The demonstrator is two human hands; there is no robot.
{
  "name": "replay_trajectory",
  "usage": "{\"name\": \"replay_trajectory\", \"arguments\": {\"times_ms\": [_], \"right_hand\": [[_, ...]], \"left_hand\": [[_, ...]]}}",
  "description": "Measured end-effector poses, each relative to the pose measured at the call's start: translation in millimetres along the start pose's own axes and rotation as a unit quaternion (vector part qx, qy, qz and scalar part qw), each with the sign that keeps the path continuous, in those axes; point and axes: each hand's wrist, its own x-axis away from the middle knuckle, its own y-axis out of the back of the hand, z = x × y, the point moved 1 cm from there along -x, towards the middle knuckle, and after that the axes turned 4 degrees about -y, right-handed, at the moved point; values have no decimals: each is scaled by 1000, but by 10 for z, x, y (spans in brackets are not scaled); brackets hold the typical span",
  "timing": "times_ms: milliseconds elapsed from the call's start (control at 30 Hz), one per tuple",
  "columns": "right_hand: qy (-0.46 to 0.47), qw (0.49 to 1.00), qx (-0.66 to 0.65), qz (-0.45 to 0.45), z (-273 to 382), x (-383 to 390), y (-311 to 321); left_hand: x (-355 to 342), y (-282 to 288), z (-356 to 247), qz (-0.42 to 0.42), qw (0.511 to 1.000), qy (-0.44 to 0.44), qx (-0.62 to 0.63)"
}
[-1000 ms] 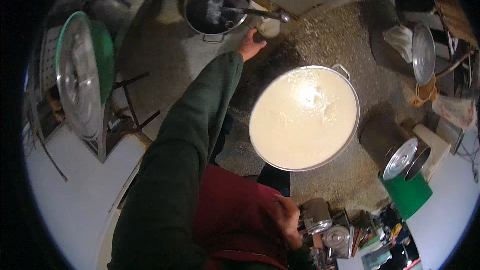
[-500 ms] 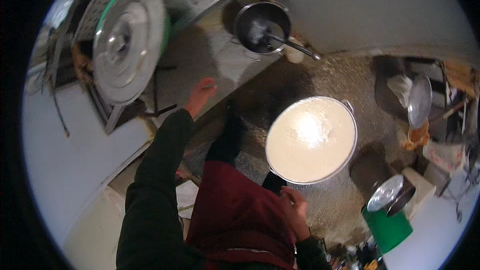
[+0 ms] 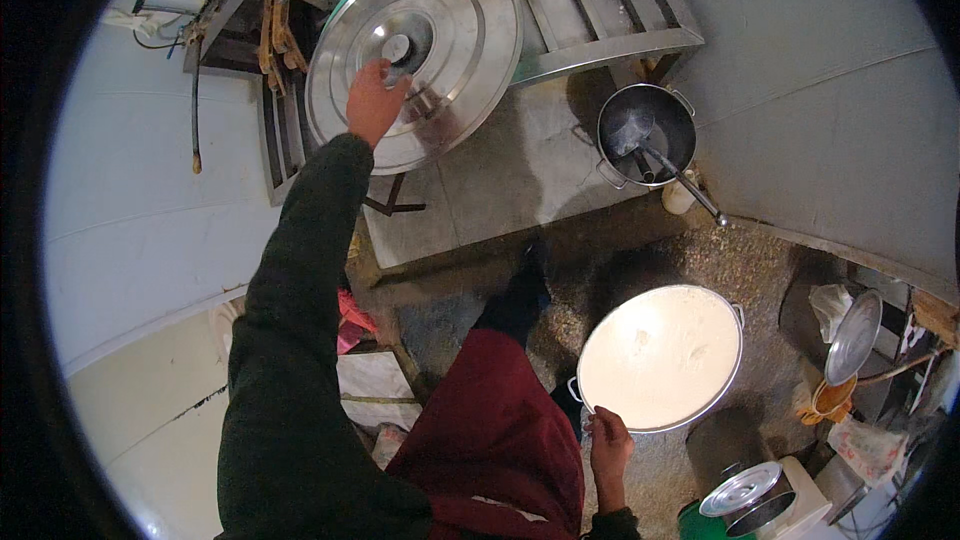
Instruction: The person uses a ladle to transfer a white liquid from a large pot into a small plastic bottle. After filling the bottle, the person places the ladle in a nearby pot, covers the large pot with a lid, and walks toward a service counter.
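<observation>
A large round metal lid [image 3: 455, 90] with a dark centre knob [image 3: 397, 48] covers a green-rimmed vessel at the far left. My left hand [image 3: 375, 105] reaches over this lid, its thumb and fingers apart just beside the knob. Low on the right, a wide metal pot [image 3: 738, 360] stands on the floor, full of pale cream liquid [image 3: 660, 360]. At its near left rim is my right hand [image 3: 608, 445], fingers curled together. Whether they pinch the rim or something small is hidden.
A deep dark pot [image 3: 647, 105] with a long-handled ladle [image 3: 690, 185] in it stands on the pale step [image 3: 480, 190]. Behind it is a slatted metal stand [image 3: 590, 0]. Lidded pots [image 3: 742, 488] and a leaning lid [image 3: 855, 335] line the right side.
My left hand has moved forward from over the step to the lid's knob. My right hand has shifted right to the cream pot's rim. The view has swung left and forward.
</observation>
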Motion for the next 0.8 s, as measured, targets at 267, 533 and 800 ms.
{"name": "replay_trajectory", "arguments": {"times_ms": [267, 533, 800], "right_hand": [[16, 996, 85, -35, 287, -31, -18], [-4, 998, -10, -61, 89, 78, -50], [39, 994, -87, -57, -762, 622, 409]], "left_hand": [[-1616, -1170, 1549, 333, 811, -292, -383], [-1921, -447, 1567, 116, 988, 3, -102], [1176, 38, -1511, 211, 947, -235, 49]]}}
